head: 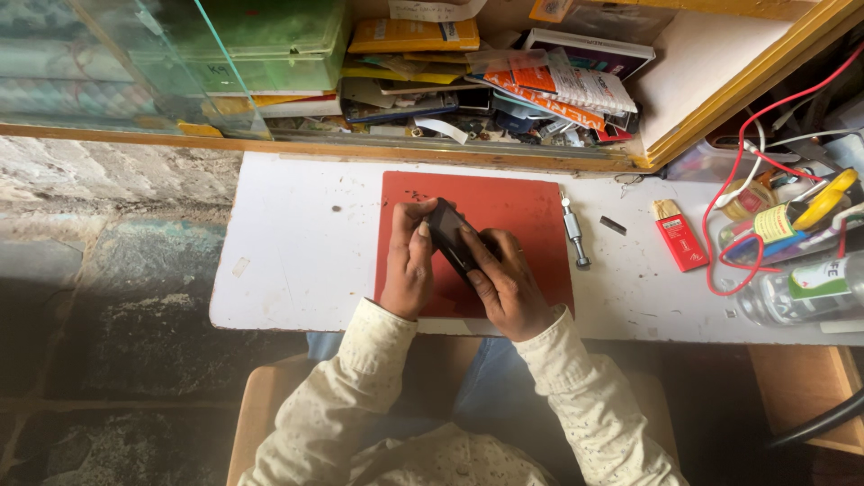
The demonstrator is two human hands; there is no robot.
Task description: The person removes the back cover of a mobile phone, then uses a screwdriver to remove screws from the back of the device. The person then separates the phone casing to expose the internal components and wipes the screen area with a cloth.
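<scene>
**Hands on a small black device above a red mat**

Hands meet over the middle of the red mat [522, 211], which lies on a white worktop [297, 243]; between them sits a small black device [447, 236], flat and oblong, tilted so one end points up and away from the person. The left hand [407, 265] grips its left edge, thumb laid along the near face and the other fingers curled round behind; the right hand [507, 283] closes on the lower right end, fingers together and pressed against the casing. Both hands are clamped on the device, which is held just above the mat rather than lying on it, though whether a corner touches the mat cannot be told.

To the right of the mat, just off its edge, lies a metal screwdriver [574, 236]; further right a small dark chip [613, 225] and a red flat package [680, 241]; a red wire [724, 193] loops past them toward a clutter of bottles and tools [801, 243] at the worktop's right end. Behind the worktop, a shelf holds a heap of boxes and booklets [504, 76].
</scene>
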